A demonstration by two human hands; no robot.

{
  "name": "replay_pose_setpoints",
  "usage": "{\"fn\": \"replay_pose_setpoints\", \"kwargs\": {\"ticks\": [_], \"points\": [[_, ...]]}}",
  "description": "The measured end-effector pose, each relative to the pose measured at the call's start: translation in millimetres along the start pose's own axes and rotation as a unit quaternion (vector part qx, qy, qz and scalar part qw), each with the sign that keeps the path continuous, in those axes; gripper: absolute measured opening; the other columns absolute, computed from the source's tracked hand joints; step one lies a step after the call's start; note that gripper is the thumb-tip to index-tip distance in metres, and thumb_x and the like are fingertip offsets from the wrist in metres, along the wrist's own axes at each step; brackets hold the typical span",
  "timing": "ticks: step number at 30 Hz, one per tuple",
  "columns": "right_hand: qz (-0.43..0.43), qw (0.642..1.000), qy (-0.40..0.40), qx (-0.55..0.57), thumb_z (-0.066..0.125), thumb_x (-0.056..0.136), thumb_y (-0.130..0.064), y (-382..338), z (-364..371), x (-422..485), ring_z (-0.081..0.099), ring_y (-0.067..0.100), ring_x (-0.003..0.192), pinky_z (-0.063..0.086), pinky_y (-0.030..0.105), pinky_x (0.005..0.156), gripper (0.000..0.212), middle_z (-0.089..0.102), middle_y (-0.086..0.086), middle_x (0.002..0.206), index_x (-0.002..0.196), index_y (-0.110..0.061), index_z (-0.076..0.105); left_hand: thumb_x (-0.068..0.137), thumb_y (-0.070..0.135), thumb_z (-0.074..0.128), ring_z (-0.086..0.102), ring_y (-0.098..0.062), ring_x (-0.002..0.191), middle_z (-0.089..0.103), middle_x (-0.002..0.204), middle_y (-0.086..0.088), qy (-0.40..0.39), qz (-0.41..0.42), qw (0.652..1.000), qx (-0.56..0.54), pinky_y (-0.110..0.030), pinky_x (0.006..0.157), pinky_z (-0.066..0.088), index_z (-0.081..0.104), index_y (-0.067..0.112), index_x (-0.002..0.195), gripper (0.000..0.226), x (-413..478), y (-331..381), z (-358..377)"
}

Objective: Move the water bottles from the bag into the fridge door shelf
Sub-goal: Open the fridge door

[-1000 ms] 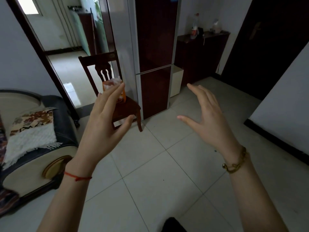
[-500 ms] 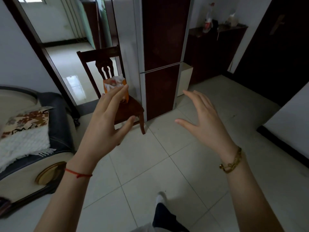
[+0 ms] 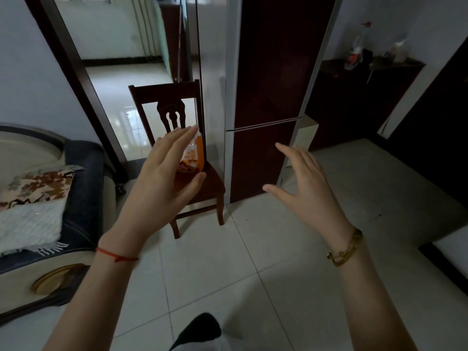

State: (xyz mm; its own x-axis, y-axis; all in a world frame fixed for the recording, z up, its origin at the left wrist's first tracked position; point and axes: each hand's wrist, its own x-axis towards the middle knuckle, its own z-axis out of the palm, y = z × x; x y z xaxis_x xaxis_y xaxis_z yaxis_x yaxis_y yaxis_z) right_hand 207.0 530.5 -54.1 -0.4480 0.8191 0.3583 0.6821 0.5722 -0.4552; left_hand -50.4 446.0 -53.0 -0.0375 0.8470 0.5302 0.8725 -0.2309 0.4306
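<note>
An orange and white bag (image 3: 193, 158) stands on the seat of a dark wooden chair (image 3: 177, 110), just left of the fridge (image 3: 266, 97), whose dark doors are closed. My left hand (image 3: 162, 183) is raised in front of the bag with fingers straight and spread, holding nothing; it hides part of the bag. My right hand (image 3: 306, 188) hovers open in front of the lower fridge door, also with nothing in it. No water bottle shows in the bag from here.
A sofa (image 3: 50, 198) with a patterned cushion and white throw fills the left side. A dark cabinet (image 3: 359, 97) right of the fridge carries two bottles (image 3: 354, 51). An open doorway lies behind the chair. Pale floor tiles (image 3: 228, 274) stretch below my hands.
The view has closed in on the chair and fridge, which now look larger and nearer. Both hands stay raised and open, the left now overlapping the bag.
</note>
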Motion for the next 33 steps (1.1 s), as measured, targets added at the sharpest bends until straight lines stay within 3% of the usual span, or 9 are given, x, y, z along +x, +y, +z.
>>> {"fn": "replay_pose_setpoints", "kwargs": {"ticks": [4,8,13,18,24,26,33], "points": [[0.001,1.000,-0.017,0.018,0.066,0.084,-0.046,23,13,34,0.022,0.012,0.143,0.021,0.045,0.120,0.077,0.035,-0.006,0.150,0.148,-0.026,0.029,0.092,0.034,0.060,0.024,-0.005,0.145,0.033,0.155,0.005,0.004,-0.012,1.000,0.000,-0.045,0.118,0.029,0.025,0.025,0.154,0.072,27,-17,19],[0.004,0.999,-0.025,0.024,0.066,0.084,-0.045,47,28,69,0.022,0.012,0.144,0.021,0.046,0.120,0.076,0.035,-0.006,0.151,0.148,-0.025,0.029,0.092,0.036,0.060,0.019,0.005,0.140,0.033,0.155,0.007,0.007,-0.026,1.000,0.005,-0.024,0.116,0.022,0.025,0.028,0.154,0.072,57,-38,43],[0.005,0.999,-0.029,0.026,0.067,0.084,-0.045,74,48,126,0.021,0.012,0.144,0.021,0.046,0.120,0.077,0.034,-0.005,0.151,0.148,-0.026,0.029,0.092,0.035,0.060,0.018,0.002,0.144,0.032,0.156,0.006,0.001,-0.032,0.999,-0.002,-0.048,0.119,0.028,0.025,0.027,0.154,0.072,104,-67,72],[0.000,1.000,-0.018,0.021,0.068,0.083,-0.044,94,60,194,0.024,0.012,0.143,0.023,0.045,0.120,0.077,0.036,-0.004,0.151,0.147,-0.024,0.031,0.092,0.035,0.060,0.027,-0.012,0.146,0.033,0.156,0.003,0.001,-0.033,0.999,-0.018,-0.042,0.118,0.031,0.025,0.024,0.154,0.072,167,-104,92],[-0.004,1.000,-0.014,0.010,0.067,0.084,-0.045,115,71,282,0.022,0.012,0.145,0.018,0.034,0.119,0.076,0.035,-0.005,0.152,0.147,-0.026,0.030,0.092,0.034,0.059,0.022,-0.009,0.147,0.032,0.158,0.002,0.014,-0.028,0.999,-0.024,-0.046,0.120,0.026,0.024,0.024,0.155,0.073,246,-144,110],[-0.004,1.000,-0.006,0.014,0.067,0.084,-0.044,121,75,306,0.022,0.012,0.144,0.018,0.035,0.120,0.076,0.035,-0.004,0.152,0.148,-0.025,0.031,0.092,0.034,0.059,0.022,-0.008,0.147,0.032,0.157,0.002,0.012,-0.027,0.999,-0.029,-0.043,0.120,0.026,0.024,0.024,0.155,0.072,270,-155,117],[0.009,1.000,-0.003,0.020,0.069,0.084,-0.041,148,94,359,0.025,0.015,0.144,0.022,0.043,0.120,0.075,0.038,-0.003,0.149,0.146,-0.020,0.034,0.094,0.033,0.059,0.021,-0.005,0.145,0.030,0.157,0.003,-0.014,-0.023,0.999,-0.029,-0.055,0.117,0.028,0.024,0.024,0.155,0.071,327,-184,147]]}}
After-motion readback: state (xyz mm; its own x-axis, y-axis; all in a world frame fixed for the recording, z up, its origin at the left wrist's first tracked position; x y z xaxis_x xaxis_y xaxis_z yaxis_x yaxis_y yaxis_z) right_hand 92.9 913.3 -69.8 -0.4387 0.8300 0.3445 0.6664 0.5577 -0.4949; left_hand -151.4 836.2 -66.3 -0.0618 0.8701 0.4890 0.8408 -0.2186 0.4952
